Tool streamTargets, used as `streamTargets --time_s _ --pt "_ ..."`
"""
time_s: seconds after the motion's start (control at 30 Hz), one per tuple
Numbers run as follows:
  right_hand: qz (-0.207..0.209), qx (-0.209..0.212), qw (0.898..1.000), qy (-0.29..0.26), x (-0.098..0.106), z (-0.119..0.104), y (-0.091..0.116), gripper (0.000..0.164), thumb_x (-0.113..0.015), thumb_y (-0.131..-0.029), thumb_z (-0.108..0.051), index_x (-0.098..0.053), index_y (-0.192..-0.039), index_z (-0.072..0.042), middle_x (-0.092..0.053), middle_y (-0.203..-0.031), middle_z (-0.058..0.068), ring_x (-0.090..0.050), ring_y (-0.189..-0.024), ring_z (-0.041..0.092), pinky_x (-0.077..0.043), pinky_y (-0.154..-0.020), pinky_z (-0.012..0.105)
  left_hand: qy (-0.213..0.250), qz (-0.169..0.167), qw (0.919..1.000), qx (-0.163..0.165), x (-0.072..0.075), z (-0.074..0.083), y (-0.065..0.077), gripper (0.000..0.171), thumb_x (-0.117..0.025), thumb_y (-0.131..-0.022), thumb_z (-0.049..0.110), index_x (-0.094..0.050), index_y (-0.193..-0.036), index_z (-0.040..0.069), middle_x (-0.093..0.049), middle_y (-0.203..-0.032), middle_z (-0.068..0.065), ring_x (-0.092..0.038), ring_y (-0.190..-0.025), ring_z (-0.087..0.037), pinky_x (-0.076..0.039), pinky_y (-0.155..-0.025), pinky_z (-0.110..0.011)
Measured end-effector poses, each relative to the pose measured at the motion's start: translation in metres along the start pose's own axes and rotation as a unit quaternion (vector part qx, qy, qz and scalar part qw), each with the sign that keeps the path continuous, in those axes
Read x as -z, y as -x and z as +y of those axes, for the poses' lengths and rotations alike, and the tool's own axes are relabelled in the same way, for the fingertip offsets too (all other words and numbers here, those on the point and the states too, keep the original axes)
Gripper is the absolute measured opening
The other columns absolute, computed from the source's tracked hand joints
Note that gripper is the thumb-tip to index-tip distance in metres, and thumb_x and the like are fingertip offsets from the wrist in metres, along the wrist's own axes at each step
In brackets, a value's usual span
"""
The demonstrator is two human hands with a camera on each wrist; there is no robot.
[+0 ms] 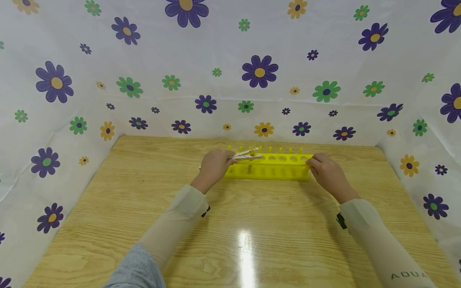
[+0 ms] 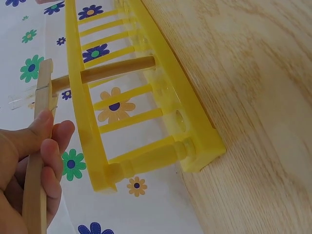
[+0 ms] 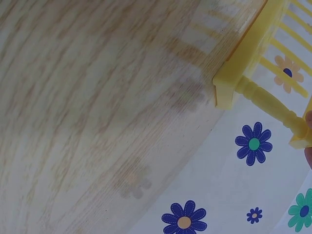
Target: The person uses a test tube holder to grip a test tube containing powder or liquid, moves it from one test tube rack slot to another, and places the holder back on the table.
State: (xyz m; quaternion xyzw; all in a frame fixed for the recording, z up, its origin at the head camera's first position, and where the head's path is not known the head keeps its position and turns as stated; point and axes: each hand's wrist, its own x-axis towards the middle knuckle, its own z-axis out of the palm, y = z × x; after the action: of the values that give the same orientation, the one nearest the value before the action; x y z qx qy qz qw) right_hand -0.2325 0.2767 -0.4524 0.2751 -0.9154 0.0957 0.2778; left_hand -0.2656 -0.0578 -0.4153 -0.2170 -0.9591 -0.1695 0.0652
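Observation:
A yellow test tube rack [image 1: 277, 172] stands on the table. My left hand [image 1: 215, 166] grips a wooden test tube clamp [image 1: 246, 154] by its handle, at the left part of the rack. The clamp's two arms spread in a V on either side of a glass test tube [image 2: 117, 69] near its mouth, above the top plate. Brown contents fill much of that tube, which stands upright in a rack hole with its bottom on the base. At the rack's right end, my right hand [image 1: 327, 174] pinches the top plate; only its fingertips [image 3: 309, 124] show in the right wrist view.
The wood-grain table [image 1: 216, 240] spreads toward me in front of the rack. Behind it and at both sides hang white flower-print cloths [image 1: 216, 48]. A row of short yellow pegs [image 1: 280, 150] lines the rack's rear edge.

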Motion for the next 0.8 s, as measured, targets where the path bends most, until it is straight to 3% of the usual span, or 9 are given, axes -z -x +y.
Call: streamTargets --time_s 0.8 --pt "0.003 0.003 1.0 0.002 -0.0013 0.0001 -0.0002 0.015 -0.073 -0.072 0.011 -0.067 -0.082 0.001 -0.058 -0.076 0.011 -0.056 -0.072 0.024 -0.054 -0.066 0.036 -0.001 0.013 0.9999 -0.009 0.008 -0.0058 0.0032 0.021 -0.063 -0.089 0.027 -0.074 -0.097 0.012 -0.071 -0.079 -0.004 -0.047 -0.055 -0.012 -0.035 -0.052 -0.022"
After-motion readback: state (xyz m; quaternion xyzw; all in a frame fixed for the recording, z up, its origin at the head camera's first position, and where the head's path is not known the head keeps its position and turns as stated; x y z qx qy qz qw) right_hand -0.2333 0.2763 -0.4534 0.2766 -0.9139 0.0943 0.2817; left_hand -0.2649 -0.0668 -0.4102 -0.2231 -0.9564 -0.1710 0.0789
